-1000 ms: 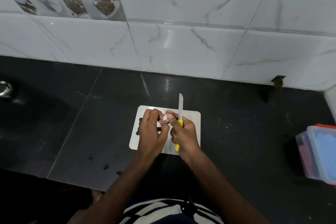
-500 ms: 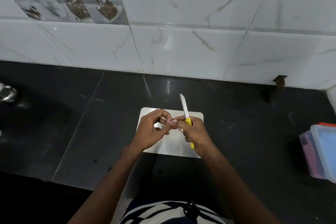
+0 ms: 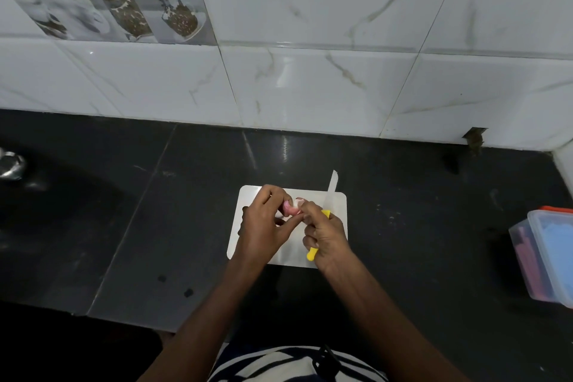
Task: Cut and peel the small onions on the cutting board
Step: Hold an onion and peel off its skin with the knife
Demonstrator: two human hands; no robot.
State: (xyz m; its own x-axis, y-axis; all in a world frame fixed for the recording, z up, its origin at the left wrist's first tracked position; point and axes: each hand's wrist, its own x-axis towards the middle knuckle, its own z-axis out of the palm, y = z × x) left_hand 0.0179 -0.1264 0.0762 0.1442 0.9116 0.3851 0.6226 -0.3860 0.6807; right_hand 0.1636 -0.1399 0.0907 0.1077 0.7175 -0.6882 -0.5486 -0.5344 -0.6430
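Note:
A small white cutting board [image 3: 336, 206] lies on the black counter. Above it my left hand [image 3: 263, 226] pinches a small pink onion [image 3: 290, 208] between thumb and fingers. My right hand [image 3: 325, 236] grips a knife by its yellow handle [image 3: 311, 254], and its forefinger and thumb touch the onion's right side. The pale blade [image 3: 331, 187] points away from me, past the board's far edge. Whatever else lies on the board is hidden under my hands.
The black counter [image 3: 418, 226] runs to a white marble-tiled wall [image 3: 310, 87] at the back. A clear plastic box [image 3: 545, 254] with blue and pink contents stands at the right edge. A metal object [image 3: 11, 161] shows at the far left.
My hands have shifted a little and the onion now shows more plainly between my fingers. The blade swung from leaning left back to nearly straight away from me.

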